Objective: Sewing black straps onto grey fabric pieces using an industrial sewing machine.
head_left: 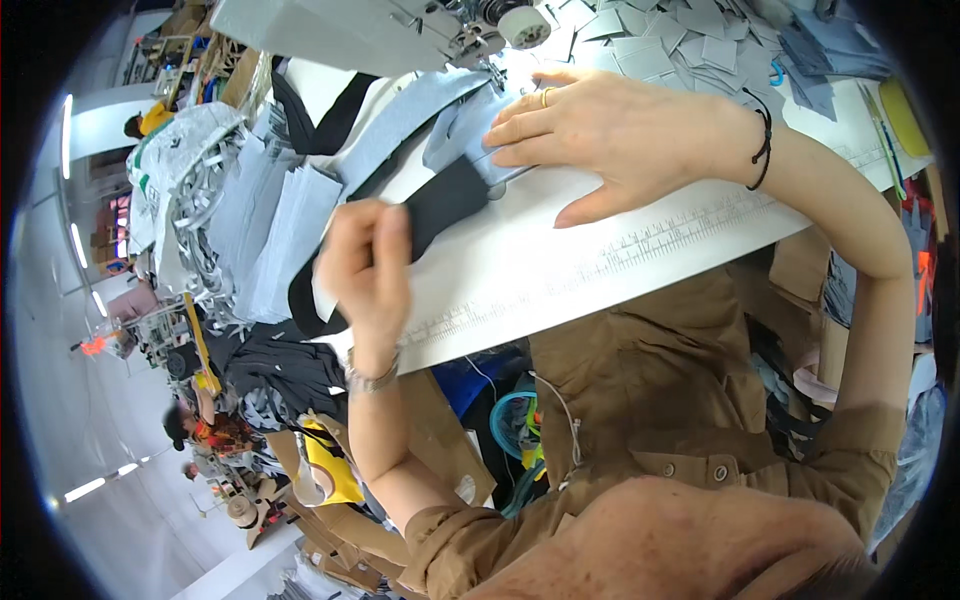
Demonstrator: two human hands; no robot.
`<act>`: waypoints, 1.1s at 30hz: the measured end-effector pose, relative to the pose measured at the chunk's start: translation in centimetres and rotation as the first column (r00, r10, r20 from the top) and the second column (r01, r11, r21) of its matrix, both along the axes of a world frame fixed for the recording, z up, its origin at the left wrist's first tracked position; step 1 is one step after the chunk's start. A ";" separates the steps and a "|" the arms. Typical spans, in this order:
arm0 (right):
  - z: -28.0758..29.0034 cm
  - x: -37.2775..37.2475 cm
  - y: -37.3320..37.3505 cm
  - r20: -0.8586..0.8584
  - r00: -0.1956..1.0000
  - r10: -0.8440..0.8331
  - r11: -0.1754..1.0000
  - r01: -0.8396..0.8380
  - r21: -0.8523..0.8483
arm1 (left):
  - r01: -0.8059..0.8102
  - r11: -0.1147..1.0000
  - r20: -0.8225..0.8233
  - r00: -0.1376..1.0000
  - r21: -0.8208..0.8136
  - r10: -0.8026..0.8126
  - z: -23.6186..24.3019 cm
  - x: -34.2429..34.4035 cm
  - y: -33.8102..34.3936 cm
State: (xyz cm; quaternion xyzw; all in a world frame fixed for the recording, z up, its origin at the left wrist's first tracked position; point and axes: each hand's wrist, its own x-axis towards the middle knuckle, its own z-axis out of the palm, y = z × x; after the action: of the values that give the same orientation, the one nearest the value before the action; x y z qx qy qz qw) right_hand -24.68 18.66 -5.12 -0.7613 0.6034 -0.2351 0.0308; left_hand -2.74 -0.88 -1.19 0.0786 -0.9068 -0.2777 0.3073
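My left hand [368, 270] is closed, thumb against fingers, on a black fabric strip [450, 205]. One end of the strip sticks out to the right, and the rest loops down past the hand at the left. My right hand [625, 135] reaches in with its fingers stretched out beside the needle area of a white sewing machine [360, 32]. Its fingertips rest at a light blue-grey fabric piece [465, 135], partly hidden by the hand. A longer blue-grey strip [405, 125] runs under the machine head toward the left.
Stacks of blue-grey cut pieces [285, 235] lie left of the white table [560, 270], which has ruler markings near its front edge. Loose grey pieces [680, 40] pile up at the back right. Dark garments [290, 370] hang at the lower left; a person [205, 425] sits farther off.
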 end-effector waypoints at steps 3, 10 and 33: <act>-0.6 -0.3 -0.6 -0.033 0.999 0.007 0.996 -0.010 -0.089 | 0.077 0.993 -0.126 0.988 -0.095 -0.088 2.6 -1.9 -1.3; -1.3 0.5 -0.2 -0.106 0.989 -0.107 0.979 0.086 -0.184 | 0.129 0.920 0.175 0.982 -0.371 -0.067 -2.7 -9.0 -1.3; -1.1 -0.9 0.7 -0.197 0.939 -0.283 0.944 0.236 -0.231 | 0.334 0.761 0.235 0.941 -0.556 -0.242 -3.1 -7.9 -0.4</act>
State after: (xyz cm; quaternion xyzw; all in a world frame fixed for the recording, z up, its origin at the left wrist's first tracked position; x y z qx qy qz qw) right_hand -25.62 19.37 -6.23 -0.6956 0.6712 -0.2088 -0.1484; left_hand -10.64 -1.24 -4.31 -0.1405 -0.9692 -0.0204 0.2014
